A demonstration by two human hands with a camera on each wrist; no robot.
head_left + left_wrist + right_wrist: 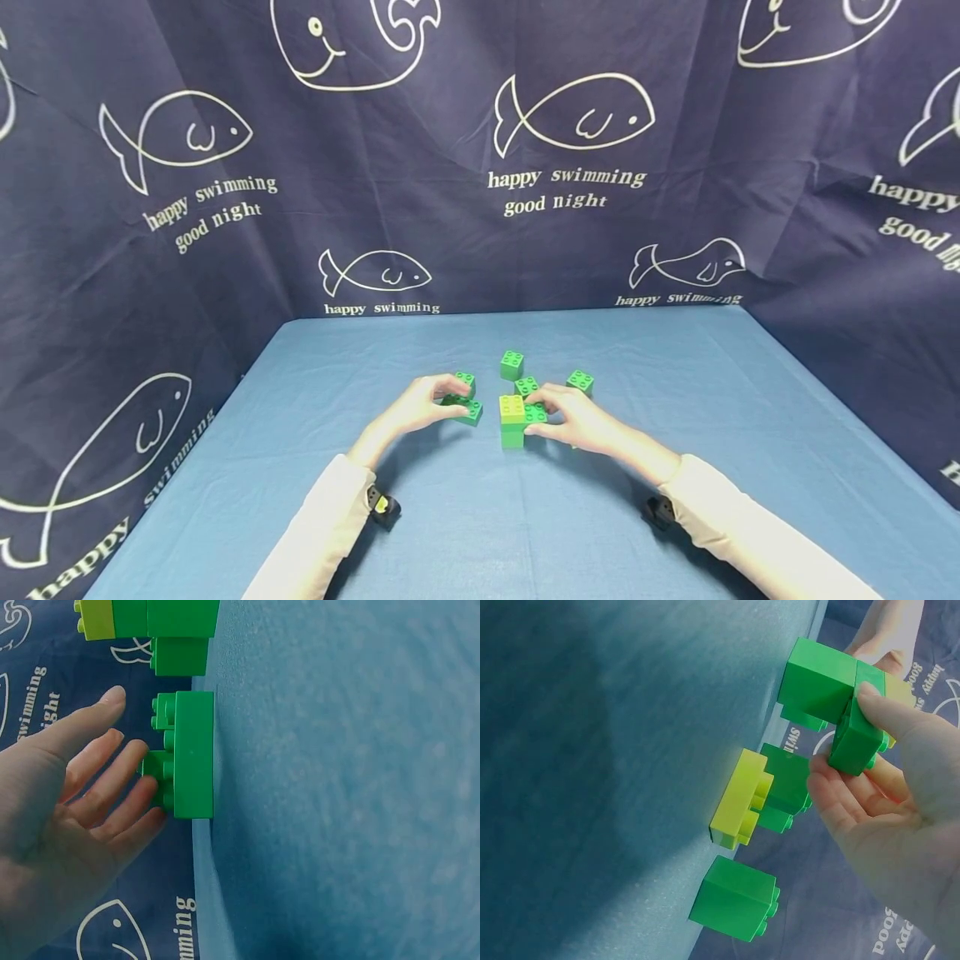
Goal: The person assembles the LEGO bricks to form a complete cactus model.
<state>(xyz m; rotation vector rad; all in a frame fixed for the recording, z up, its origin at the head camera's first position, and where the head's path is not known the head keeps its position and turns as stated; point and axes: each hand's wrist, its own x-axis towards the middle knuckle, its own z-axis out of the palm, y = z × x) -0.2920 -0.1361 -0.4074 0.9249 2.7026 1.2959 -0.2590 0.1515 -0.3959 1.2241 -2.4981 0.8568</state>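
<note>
A small stack stands near the middle of the table, with a yellow brick on top of green bricks. At its right side my right hand pinches a green toy brick between thumb and fingers, right up against the stack. To the left of the stack, my left hand hovers with fingers loosely bent at a long green brick. Those fingertips are close to its studs and grip nothing. Just behind it in the head view is another green brick.
Behind the stack are two green bricks, one farther back and one nearer. Another green brick lies beyond the right hand. A low yellow brick shows in the right wrist view. Blue cloth covers the table; dark printed curtains surround it.
</note>
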